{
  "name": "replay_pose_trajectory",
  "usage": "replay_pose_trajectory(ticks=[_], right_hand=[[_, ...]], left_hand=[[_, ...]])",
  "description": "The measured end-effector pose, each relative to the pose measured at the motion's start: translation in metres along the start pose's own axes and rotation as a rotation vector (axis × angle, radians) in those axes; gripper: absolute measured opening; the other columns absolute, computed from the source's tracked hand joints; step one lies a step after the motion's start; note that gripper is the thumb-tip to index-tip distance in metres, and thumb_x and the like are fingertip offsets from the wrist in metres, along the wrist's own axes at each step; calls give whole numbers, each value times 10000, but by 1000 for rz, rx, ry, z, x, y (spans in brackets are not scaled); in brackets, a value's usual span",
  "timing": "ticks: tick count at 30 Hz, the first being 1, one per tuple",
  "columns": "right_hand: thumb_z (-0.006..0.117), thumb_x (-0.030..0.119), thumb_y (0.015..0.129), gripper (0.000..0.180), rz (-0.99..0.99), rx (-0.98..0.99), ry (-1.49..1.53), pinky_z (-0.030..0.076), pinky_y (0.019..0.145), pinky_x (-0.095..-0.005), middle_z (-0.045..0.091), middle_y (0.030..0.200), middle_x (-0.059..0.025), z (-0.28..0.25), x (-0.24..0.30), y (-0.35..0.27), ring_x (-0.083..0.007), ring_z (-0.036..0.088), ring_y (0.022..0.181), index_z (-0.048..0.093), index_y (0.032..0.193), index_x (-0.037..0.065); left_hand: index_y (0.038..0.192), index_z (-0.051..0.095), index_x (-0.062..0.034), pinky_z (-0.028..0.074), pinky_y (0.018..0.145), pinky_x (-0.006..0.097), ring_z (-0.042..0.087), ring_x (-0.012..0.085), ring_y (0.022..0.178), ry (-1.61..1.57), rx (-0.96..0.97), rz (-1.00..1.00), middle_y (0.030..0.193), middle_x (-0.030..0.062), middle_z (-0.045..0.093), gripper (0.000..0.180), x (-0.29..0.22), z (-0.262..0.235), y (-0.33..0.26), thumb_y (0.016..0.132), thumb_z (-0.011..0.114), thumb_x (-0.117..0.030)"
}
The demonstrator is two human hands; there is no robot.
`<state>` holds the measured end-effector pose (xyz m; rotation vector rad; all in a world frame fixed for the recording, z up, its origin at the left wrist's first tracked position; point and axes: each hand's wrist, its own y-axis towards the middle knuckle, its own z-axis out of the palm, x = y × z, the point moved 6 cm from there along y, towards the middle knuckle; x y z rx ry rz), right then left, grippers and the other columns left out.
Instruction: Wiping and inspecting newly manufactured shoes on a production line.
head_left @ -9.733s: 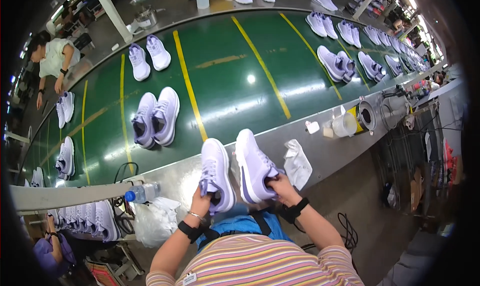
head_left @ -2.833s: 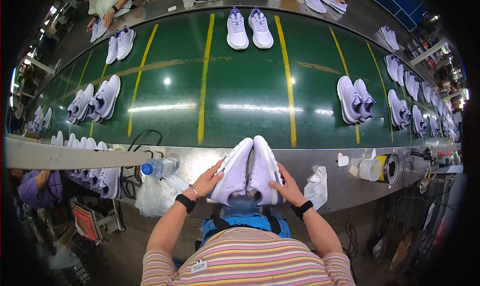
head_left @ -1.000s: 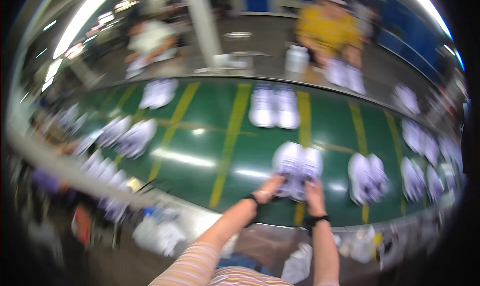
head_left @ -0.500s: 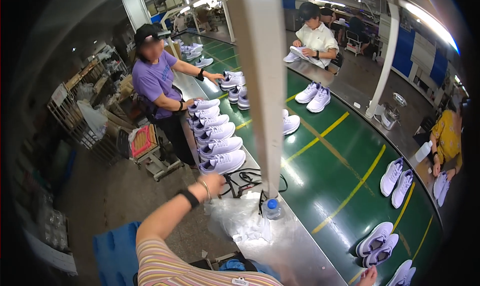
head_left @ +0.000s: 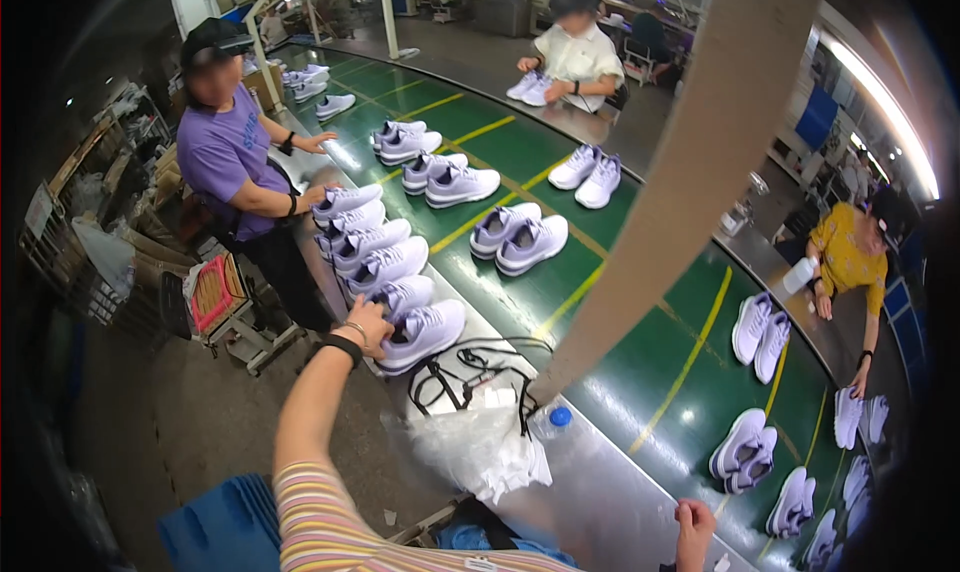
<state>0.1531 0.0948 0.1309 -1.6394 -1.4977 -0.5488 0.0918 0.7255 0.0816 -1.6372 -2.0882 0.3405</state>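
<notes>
A row of several white sneakers lies along the edge of the metal bench (head_left: 610, 492). My left hand (head_left: 366, 322) reaches out to the nearest white sneaker (head_left: 428, 332) and its fingers curl on the heel. My right hand (head_left: 694, 525) rests as a loose fist on the bench edge at the bottom right, with nothing in it. I wear a black wristband on the left wrist and a striped sleeve.
The green conveyor belt (head_left: 600, 372) carries pairs of sneakers (head_left: 520, 240). A pale post (head_left: 690, 162) rises in front of me. Black cables (head_left: 470, 367), a clear plastic bag (head_left: 478, 450) and a bottle with a blue cap (head_left: 552, 419) lie on the bench. A person in purple (head_left: 232, 162) stands at the row; two more people work across the belt.
Earlier both my hands set a pair of sneakers on the belt. My view has swung left, and my left hand has reached the nearest sneaker of the row.
</notes>
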Motion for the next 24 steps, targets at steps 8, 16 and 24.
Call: replay_pose_trajectory(ticks=[8,16,24], right_hand=[[581,141,848,217,-96,257,180,430,796,-253,623,909,-63,31,2,-20,-129,550,864,603,1001,-12],[617,90,799,169,-225,559,359,428,628,-203,588,863,-22,42,-27,-48,-51,508,730,585,942,7],[704,291,739,851,-152,90,400,409,909,-339,352,1261,-148,71,-208,-23,-314,442,1112,177,1374,83]], left_hand=[[867,662,-119,443,632,385,574,309,698,-212,-80,433,693,136,572,438,-106,-111,-196,618,678,-479],[888,624,-122,405,710,367,520,270,748,-375,-248,754,796,90,533,378,-316,-93,-209,646,702,-401],[1065,564,-143,304,886,452,433,306,976,-506,-397,771,989,178,480,538,-528,35,-140,577,735,-291]])
